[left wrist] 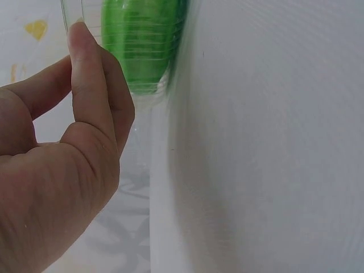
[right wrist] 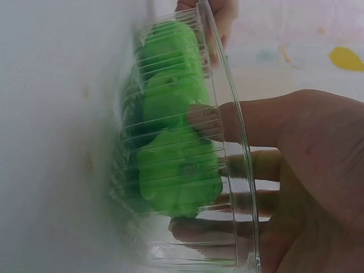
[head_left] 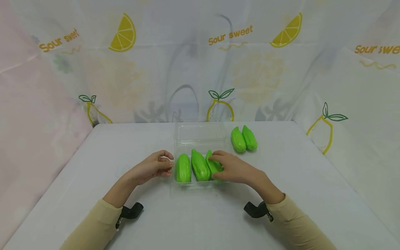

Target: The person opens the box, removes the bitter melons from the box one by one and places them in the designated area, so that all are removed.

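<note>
A clear plastic clamshell box (head_left: 200, 183) lies on the table with its lid folded back. Three bright green, elongated fruits with pointed tips lie side by side inside: a left one (head_left: 183, 168), a middle one (head_left: 200, 165) and a right one (head_left: 213, 166). At the box's left rim my left hand (head_left: 155, 166) pinches the edge between thumb and fingers. My right hand (head_left: 234, 168) reaches into the box and holds the right fruit, thumb on one side and fingers on the other. Through the ribbed wall, the right wrist view shows that fruit (right wrist: 176, 170) between them.
Two more green fruits (head_left: 244, 139) lie together on the white table (head_left: 193, 218), behind and right of the box. The transparent lid (head_left: 200, 132) extends toward the back edge. A printed cloth (head_left: 156, 69) hangs behind the table.
</note>
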Available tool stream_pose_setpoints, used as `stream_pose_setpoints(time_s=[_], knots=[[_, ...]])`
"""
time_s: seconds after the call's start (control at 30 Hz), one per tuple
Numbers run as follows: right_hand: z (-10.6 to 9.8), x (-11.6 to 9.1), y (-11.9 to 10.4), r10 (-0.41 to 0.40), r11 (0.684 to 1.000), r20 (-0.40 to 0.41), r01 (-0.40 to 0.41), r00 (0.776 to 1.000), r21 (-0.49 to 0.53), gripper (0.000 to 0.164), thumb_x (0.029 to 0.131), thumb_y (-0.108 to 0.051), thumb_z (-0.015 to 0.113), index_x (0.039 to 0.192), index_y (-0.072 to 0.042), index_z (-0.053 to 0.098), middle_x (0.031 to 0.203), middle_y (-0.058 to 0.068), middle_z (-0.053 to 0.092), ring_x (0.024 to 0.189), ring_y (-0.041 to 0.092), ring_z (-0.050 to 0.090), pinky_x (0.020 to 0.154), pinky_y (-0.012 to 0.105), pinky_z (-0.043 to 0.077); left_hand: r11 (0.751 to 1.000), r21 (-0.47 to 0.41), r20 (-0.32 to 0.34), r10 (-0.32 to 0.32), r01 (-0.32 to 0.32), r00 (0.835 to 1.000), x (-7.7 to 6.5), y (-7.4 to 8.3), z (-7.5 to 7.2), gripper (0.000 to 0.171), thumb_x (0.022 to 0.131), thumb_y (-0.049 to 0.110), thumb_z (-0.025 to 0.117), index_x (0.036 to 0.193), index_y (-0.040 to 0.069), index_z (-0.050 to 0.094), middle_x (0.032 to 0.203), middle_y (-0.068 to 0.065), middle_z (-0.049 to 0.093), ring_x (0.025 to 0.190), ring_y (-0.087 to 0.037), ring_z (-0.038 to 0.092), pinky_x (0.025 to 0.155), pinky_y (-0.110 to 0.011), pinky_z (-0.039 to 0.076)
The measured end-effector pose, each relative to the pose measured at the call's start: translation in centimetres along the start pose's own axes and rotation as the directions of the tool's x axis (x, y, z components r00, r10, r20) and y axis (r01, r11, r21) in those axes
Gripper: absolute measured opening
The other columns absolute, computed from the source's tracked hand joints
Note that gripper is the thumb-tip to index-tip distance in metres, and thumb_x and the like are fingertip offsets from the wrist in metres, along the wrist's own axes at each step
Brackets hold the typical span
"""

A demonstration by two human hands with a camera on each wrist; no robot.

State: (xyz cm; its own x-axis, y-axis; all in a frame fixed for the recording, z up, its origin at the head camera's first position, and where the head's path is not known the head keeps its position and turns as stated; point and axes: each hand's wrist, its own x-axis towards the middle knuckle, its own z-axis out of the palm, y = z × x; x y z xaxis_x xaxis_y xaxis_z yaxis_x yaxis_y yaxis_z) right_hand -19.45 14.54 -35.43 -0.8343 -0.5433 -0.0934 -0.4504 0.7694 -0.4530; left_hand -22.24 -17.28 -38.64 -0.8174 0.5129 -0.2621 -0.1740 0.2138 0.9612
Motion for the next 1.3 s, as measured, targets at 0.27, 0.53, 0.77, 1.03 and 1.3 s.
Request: stream_pose_setpoints(time_s=[0.27, 0.53, 0.77, 1.03, 1.3], knots=[[-0.03, 0.05, -0.02, -0.023, 1.000, 0.003, 0.023, 1.000, -0.008, 0.063, 0.087, -0.030, 0.074, 0.142, -0.009, 0.052, 0.151, 0.011, 0.045, 0.139, 0.030, 0.047, 0.114, 0.046, 0.041, 1.000, 0.005, -0.005, 0.001, -0.001, 1.000, 0.02, -0.08, -0.08, 0.038, 0.100, 0.016, 0.059, 0.125, -0.001, 0.037, 0.084, -0.003, 0.059, 0.076, -0.012, 0.061, 0.071, -0.021, 0.059], [0.00, 0.05, 0.02, -0.035, 0.999, 0.002, 0.035, 0.999, -0.009, 0.062, 0.088, -0.028, 0.073, 0.142, -0.007, 0.052, 0.150, 0.012, 0.045, 0.138, 0.030, 0.047, 0.114, 0.047, 0.041, 1.000, 0.004, -0.014, -0.001, 0.001, 1.000, -0.07, 0.04, 0.03, 0.036, 0.101, 0.015, 0.058, 0.126, -0.001, 0.038, 0.084, -0.003, 0.059, 0.076, -0.010, 0.061, 0.070, -0.021, 0.059], [0.03, 0.18, 0.06, -0.048, 0.999, -0.007, 0.048, 0.999, -0.018, 0.063, 0.086, -0.023, 0.072, 0.142, -0.006, 0.051, 0.150, 0.013, 0.045, 0.139, 0.032, 0.046, 0.114, 0.048, 0.041, 1.000, -0.016, -0.010, -0.002, 0.002, 1.000, -0.15, 0.11, 0.16, 0.035, 0.101, 0.013, 0.057, 0.126, -0.001, 0.038, 0.083, -0.002, 0.059, 0.075, -0.010, 0.061, 0.070, -0.020, 0.058], [0.02, 0.28, 0.03, -0.046, 0.999, -0.007, 0.045, 0.999, -0.022, 0.061, 0.087, -0.021, 0.070, 0.143, -0.007, 0.051, 0.151, 0.013, 0.045, 0.139, 0.031, 0.046, 0.114, 0.048, 0.041, 1.000, -0.006, -0.005, 0.001, -0.001, 1.000, -0.13, 0.08, 0.06, 0.038, 0.100, 0.015, 0.059, 0.126, -0.002, 0.037, 0.084, -0.002, 0.059, 0.075, -0.009, 0.061, 0.071, -0.020, 0.058], [-0.20, 0.09, -0.13, -0.065, 0.998, -0.036, 0.064, 0.997, -0.010, 0.059, 0.086, -0.016, 0.067, 0.142, -0.006, 0.052, 0.151, 0.014, 0.046, 0.138, 0.032, 0.047, 0.112, 0.048, 0.043, 1.000, -0.008, -0.011, -0.003, 0.003, 1.000, -0.08, 0.03, 0.10, 0.037, 0.101, 0.014, 0.058, 0.127, -0.002, 0.037, 0.084, -0.003, 0.059, 0.074, -0.010, 0.061, 0.071, -0.020, 0.059]])
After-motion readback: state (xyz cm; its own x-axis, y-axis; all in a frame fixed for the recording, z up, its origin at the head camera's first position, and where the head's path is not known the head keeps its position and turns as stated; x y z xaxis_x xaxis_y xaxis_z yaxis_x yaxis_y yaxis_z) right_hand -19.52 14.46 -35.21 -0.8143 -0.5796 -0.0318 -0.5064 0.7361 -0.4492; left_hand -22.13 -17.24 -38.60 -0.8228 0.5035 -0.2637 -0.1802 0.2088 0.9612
